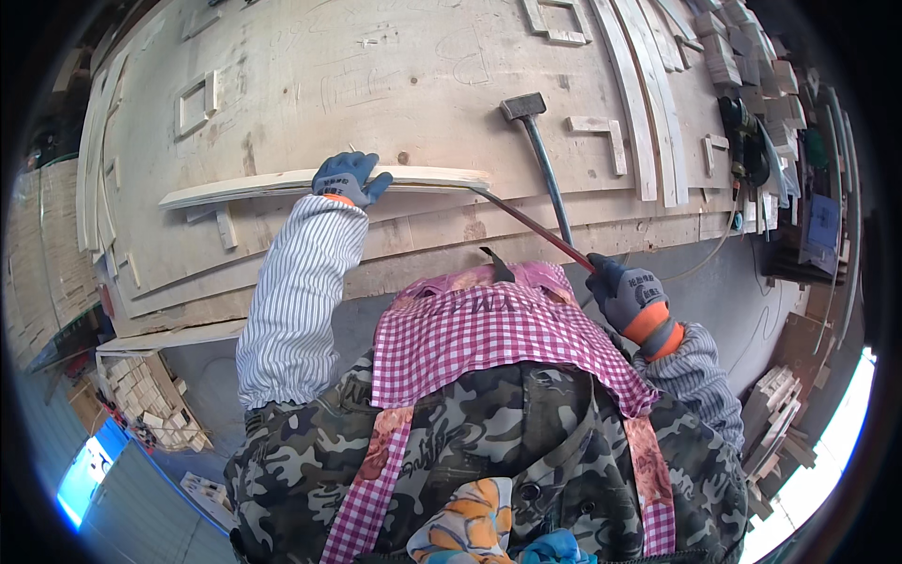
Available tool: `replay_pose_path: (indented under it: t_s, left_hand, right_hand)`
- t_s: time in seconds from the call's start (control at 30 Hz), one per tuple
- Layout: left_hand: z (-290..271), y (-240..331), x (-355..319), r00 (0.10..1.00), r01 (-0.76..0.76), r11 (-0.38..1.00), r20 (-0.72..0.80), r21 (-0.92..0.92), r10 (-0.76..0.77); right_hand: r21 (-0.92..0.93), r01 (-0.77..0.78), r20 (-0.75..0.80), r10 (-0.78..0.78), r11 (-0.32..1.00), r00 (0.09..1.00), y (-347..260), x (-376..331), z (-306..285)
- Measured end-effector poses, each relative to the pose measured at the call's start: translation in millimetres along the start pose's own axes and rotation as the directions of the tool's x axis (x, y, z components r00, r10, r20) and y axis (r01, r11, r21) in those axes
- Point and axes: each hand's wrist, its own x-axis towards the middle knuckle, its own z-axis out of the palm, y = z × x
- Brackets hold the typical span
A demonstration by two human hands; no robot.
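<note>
My left hand (347,179), in a blue and grey glove, grips a long, narrow wooden board (254,188) from above, near its middle. The board lies crosswise near the table's front edge. In my right hand (628,293), gloved the same way, is the end of a thin reddish metal pry bar (536,226). Its flat tip meets the board's right end; whether it sits in a gap there is too small to tell. Between my hands and farther off, a hammer (540,155) with a blocky head and bluish handle rests on the table.
Plywood sheets (423,103) cover the worktable. Small wooden frames (195,103) and an L-shaped wood piece (601,139) lie on them. Long strips (648,103) run along the right side. Stacked wood blocks (728,56) and a dark power tool (745,141) are at far right. Wood offcuts (150,395) fill a bin lower left.
</note>
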Motion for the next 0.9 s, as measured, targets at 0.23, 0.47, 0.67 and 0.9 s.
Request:
replay_pose_path:
  t_s: [0.23,0.47,0.67,0.9]
  left_hand:
    - [-2,-9,25,0.982,-0.045,0.998,0.185,0.047,0.036]
    - [-13,1,30,0.968,-0.134,0.987,0.227,0.092,0.111]
    - [-11,5,33,0.958,-0.131,0.989,0.267,0.070,0.108]
    - [-9,13,36,0.957,-0.145,0.988,0.261,0.044,0.129]
  right_hand:
    - [0.443,-0.269,0.244,0.173,0.855,0.954,-17,23,-38]
    - [0.588,-0.473,0.361,0.311,0.656,0.879,-20,28,-54]
    - [0.643,-0.527,0.361,0.388,0.555,0.848,-23,17,-42]
    - [0.376,-0.376,0.227,0.309,0.847,0.923,-35,10,-37]
